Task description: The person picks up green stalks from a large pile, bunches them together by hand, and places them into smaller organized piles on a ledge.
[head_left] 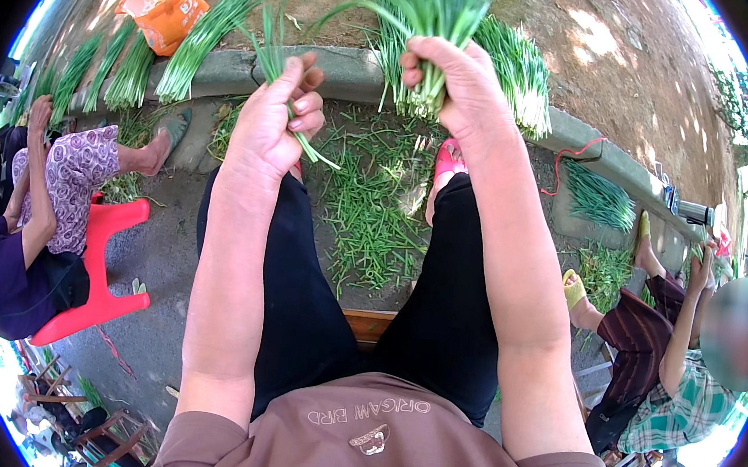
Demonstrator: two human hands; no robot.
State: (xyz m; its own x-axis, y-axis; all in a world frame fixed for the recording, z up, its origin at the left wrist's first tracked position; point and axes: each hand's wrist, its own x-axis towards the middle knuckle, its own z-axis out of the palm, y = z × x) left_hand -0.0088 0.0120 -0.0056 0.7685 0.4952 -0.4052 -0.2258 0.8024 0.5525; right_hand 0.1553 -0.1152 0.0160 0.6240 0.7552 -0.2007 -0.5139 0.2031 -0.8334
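Observation:
My right hand is closed round a thick bunch of garlic chives, the pale cut ends pointing down and the green leaves fanning upward. To its left, my left hand pinches a few thin chive stalks, whose pale ends stick out below the fingers. The two hands are apart, both raised above the ground near the kerb. Just beyond my right hand, another pile of chives lies on the kerb. Broken green trimmings are strewn on the ground between my feet.
A stone kerb curves across in front, with several chive bundles laid along it. An orange bag stands behind them. People sit at both sides, one on a red plastic chair. A red string lies at the right.

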